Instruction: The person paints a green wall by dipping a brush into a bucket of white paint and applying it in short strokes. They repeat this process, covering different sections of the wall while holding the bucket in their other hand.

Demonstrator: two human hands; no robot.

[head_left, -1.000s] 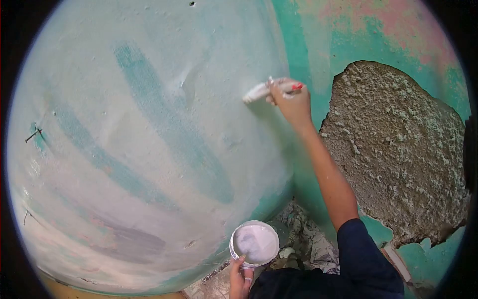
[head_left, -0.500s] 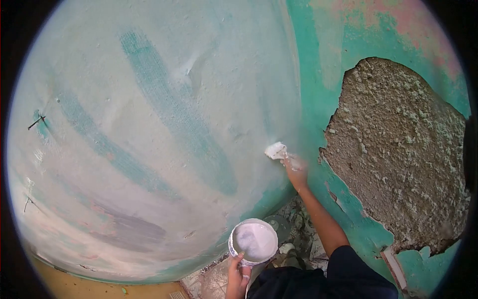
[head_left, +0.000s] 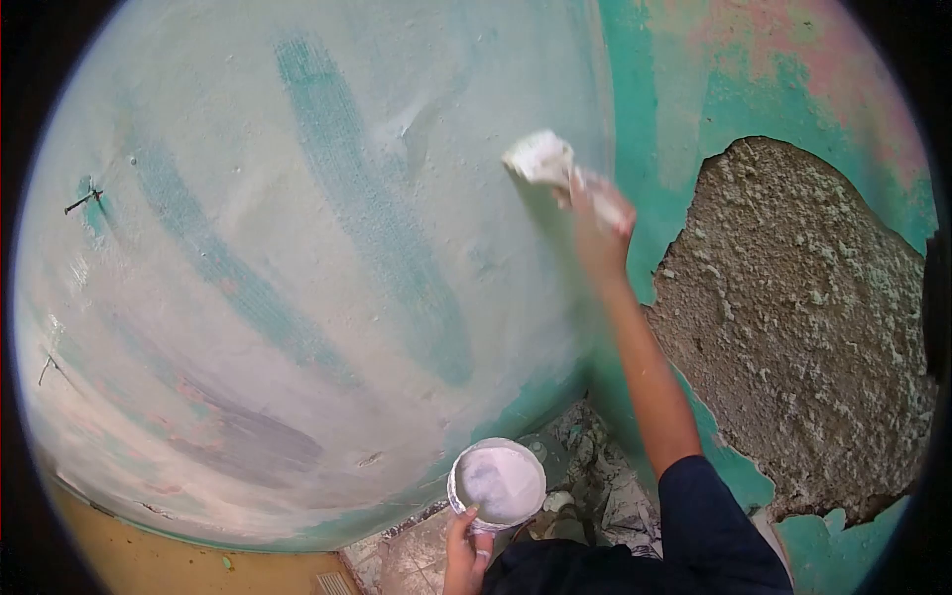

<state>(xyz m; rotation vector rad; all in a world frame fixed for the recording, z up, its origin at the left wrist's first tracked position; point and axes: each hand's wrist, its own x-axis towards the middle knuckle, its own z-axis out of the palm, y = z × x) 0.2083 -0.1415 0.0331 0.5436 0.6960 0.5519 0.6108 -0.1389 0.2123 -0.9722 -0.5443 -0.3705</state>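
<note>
My right hand (head_left: 602, 220) is raised near the wall corner, its fingers wrapped round the handle of a wide paintbrush (head_left: 540, 158). White paint covers the bristles, which point left against or close to the whitish wall (head_left: 228, 119); contact cannot be made out. Low in the view, my left hand (head_left: 464, 555) grips the near side of a round white bucket (head_left: 498, 483), thumb at the rim. White paint lies inside the bucket. Green streaks (head_left: 372, 213) show through the whitish coat.
On the right, a green wall (head_left: 635, 119) has a large patch of bare rough plaster (head_left: 803, 317). Two nails stick out at the left, one of them a dark nail (head_left: 83, 201). Rubble (head_left: 595, 466) lies on the floor by the corner.
My right hand has moved up the wall with the brush. The bucket and my left hand have shifted slightly left in view. The whole view has tilted a little.
</note>
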